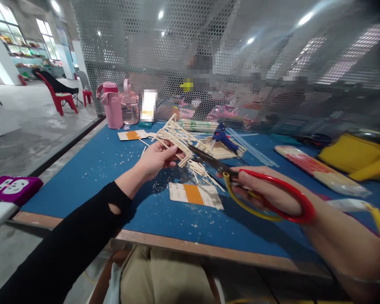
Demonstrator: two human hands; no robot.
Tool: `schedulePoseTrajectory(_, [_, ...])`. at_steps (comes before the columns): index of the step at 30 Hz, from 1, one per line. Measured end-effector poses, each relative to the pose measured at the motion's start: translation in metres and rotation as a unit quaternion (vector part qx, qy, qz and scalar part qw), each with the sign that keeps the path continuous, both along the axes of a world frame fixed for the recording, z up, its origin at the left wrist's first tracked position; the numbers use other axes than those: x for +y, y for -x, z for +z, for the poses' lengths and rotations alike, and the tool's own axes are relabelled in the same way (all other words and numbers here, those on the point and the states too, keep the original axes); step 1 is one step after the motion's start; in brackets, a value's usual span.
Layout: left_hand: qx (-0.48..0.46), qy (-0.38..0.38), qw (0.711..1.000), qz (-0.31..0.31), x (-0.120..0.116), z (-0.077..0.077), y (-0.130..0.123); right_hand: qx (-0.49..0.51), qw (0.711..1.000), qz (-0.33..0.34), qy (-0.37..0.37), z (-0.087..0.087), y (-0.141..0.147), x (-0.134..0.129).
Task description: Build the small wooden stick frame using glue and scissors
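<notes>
1. As I see it from here, the person's left hand [160, 158] has its grip closed on a frame of pale thin sticks, the stick frame [177, 137], pinching its near end between thumb and fingers, held above the middle of the blue worktop [91, 177].
2. Over on the other side, the right hand [266, 188] has its grip wrapped around the handles of the scissors [222, 167], one loop red, the other yellow. Their dark blades point left, their tips just beside the frame's right side; whether they touch it, I can't tell.
3. Below the frame and blades lie short loose sticks [200, 169], with pale crumbs scattered around them.
4. Nearer the front edge, a white card with an orange band [194, 195] lies flat; a similar one, the far card [131, 135], sits toward the far left corner.
5. Behind the scissors, a blue glue gun [223, 137] rests by a pile of pale sticks [221, 150], with clear strips [255, 147] fanned to its right.
6. At the far left corner stand a pink flask [114, 110] and, beside it, a pink-topped bottle [131, 105], both upright before the metal mesh [145, 46].
7. Toward the right edge I can make out a long red-and-clear packet [319, 169] and something yellow, perhaps a bag [357, 152].
</notes>
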State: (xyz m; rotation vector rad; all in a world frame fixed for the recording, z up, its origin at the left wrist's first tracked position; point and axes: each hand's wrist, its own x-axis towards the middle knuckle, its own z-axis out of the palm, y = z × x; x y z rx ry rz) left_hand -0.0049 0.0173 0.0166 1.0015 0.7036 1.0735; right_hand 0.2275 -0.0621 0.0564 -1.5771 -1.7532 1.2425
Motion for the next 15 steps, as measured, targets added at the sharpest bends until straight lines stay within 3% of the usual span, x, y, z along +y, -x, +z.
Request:
schedulePoseTrajectory(6, [-0.008, -0.017, 1.000, -0.022, 0.003, -0.007, 0.001, -0.019, 0.999, -0.010, -0.036, 0.001, 0.000, -0.005])
schedulePoseTrajectory(11, [0.001, -0.002, 1.000, -0.010, 0.000, -0.003, 0.000, -0.044, 0.998, 0.000, -0.043, 0.006, -0.002, -0.004])
schedulePoseTrajectory(15, [0.004, 0.002, 1.000, -0.001, -0.002, 0.001, -0.001, -0.134, 0.983, -0.023, -0.120, 0.014, -0.002, 0.001])
